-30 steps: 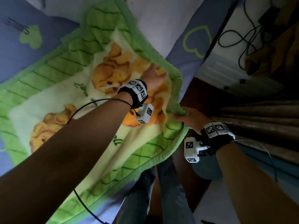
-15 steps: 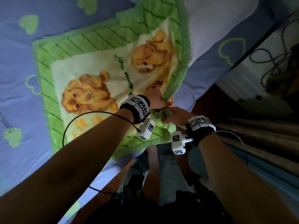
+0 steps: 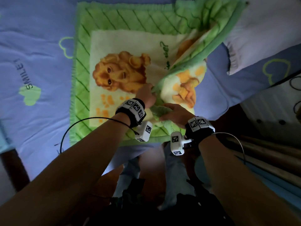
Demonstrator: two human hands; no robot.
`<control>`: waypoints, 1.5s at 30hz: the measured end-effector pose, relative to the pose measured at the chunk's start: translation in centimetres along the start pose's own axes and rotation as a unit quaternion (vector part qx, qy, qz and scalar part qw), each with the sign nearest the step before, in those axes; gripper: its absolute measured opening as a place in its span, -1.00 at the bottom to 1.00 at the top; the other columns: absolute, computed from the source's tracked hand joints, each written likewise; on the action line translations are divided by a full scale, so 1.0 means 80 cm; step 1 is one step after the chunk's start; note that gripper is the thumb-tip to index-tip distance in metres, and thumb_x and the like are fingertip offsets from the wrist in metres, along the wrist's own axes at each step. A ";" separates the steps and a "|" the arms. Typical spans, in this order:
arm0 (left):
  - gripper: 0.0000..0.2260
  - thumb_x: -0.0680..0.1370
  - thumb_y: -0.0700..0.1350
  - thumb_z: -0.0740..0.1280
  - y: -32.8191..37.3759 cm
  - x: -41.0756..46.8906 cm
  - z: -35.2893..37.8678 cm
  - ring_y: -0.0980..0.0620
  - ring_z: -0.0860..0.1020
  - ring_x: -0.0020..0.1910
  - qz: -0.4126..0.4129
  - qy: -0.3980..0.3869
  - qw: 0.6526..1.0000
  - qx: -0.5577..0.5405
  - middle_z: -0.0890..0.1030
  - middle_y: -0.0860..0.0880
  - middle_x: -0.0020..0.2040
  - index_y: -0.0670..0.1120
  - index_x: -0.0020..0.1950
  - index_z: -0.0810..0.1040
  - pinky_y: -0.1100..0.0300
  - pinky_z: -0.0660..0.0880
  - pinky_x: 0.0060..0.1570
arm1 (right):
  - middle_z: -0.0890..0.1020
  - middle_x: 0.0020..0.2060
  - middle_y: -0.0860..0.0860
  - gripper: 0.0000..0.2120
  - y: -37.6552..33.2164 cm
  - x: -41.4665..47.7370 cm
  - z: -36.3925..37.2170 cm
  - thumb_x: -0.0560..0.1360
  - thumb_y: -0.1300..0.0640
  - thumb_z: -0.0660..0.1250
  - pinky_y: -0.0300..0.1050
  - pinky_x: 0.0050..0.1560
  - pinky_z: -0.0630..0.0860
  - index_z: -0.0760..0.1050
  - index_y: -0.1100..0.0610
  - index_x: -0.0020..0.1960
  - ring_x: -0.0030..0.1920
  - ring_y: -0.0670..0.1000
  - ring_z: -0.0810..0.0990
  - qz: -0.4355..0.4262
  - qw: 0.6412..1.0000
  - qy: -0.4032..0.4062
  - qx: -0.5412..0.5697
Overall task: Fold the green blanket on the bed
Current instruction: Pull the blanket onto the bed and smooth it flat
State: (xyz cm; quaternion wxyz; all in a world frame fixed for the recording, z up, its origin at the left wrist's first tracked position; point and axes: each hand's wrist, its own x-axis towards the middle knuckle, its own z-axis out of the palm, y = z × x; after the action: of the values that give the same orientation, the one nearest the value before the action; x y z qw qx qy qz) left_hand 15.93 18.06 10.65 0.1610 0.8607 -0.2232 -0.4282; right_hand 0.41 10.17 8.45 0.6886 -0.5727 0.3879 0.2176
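The green blanket (image 3: 123,46), cream in the middle with orange puppy prints, lies spread on the blue bed sheet (image 3: 32,46). Its right side is lifted and folded over toward the centre, forming a raised flap (image 3: 203,48). My left hand (image 3: 146,95) pinches the green border of that flap near the blanket's near edge. My right hand (image 3: 175,114) sits just to the right of it, closed on a bunched green corner. Both wrists carry black bands with white marker blocks.
A white pillow (image 3: 263,30) lies at the upper right, partly under the lifted flap. The bed's near edge runs below my hands, with dark floor and my legs (image 3: 172,173) beneath. A white unit with cables (image 3: 276,111) stands at the right.
Both hands have drawn the blanket's right corner leftward and nearer to me, coming close together. More of the flat blanket and the blue sheet at left now shows.
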 end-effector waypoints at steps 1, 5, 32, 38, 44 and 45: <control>-0.64 0.63 -0.11 0.29 -0.023 -0.005 -0.009 -0.14 0.57 0.15 -0.002 -0.018 1.000 -0.023 0.58 -0.11 0.24 -0.11 0.43 0.45 -0.04 0.58 0.09 | 0.72 0.09 0.09 -0.39 -0.003 0.008 0.023 0.06 0.14 0.57 0.25 0.34 0.47 0.67 -0.05 0.13 0.20 0.18 0.63 -0.002 1.000 -0.005 -0.005; -0.74 0.61 -0.14 0.31 -0.126 -0.016 -0.041 -0.20 0.60 0.13 -0.009 -0.040 0.999 -0.027 0.62 -0.14 0.13 -0.18 0.27 0.56 0.05 0.52 -0.06 | 0.70 0.14 0.13 -0.33 -0.014 0.046 0.115 0.09 0.29 0.51 0.29 0.35 0.45 0.63 0.06 0.22 0.24 0.21 0.60 0.000 1.000 0.006 -0.014; -0.45 0.48 0.12 0.49 -0.611 -0.011 -0.084 -0.09 0.59 0.19 -0.172 0.007 0.978 -0.121 0.60 -0.10 0.25 -0.13 0.35 0.48 0.18 0.47 0.10 | 0.71 0.00 0.28 -0.43 -0.044 0.320 0.418 0.56 -0.19 0.28 0.22 0.17 0.59 0.62 0.35 0.08 0.07 0.27 0.69 0.071 0.954 0.130 -0.260; -0.64 0.52 -0.02 0.46 -0.613 0.003 -0.070 -0.08 0.64 0.04 -0.144 -0.026 0.976 -0.159 0.66 -0.10 0.10 -0.15 0.25 0.56 0.17 0.49 -0.09 | 0.68 0.04 0.17 0.03 -0.077 0.362 0.410 0.29 -0.65 -0.02 0.13 0.17 0.56 0.59 0.22 0.18 0.04 0.20 0.67 0.102 0.909 0.200 -0.351; -0.68 0.52 0.04 0.43 -0.618 -0.013 -0.099 -0.04 0.62 0.06 -0.096 -0.121 0.978 -0.143 0.64 0.00 0.03 -0.03 0.23 0.55 0.19 0.49 -0.14 | 0.62 0.15 0.26 -0.59 -0.096 0.388 0.420 0.62 -0.05 0.24 0.06 0.10 0.63 0.50 0.23 0.30 0.11 0.18 0.65 0.031 0.917 0.134 -0.374; -0.64 0.51 0.07 0.44 -0.621 -0.018 -0.109 -0.03 0.61 0.08 -0.100 -0.113 0.979 -0.136 0.63 0.00 0.08 -0.02 0.25 0.54 0.14 0.52 -0.04 | 0.58 0.26 0.23 -0.62 -0.106 0.392 0.429 0.66 0.06 0.20 0.00 0.14 0.62 0.45 0.26 0.37 0.20 0.16 0.62 0.037 0.928 0.133 -0.346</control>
State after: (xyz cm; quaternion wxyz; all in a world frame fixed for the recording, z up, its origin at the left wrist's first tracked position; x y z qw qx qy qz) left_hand 34.41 61.76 -6.60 0.2067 0.7951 -0.0927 -0.5626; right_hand 35.44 36.41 -9.40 0.3817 -0.7839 0.3976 0.2858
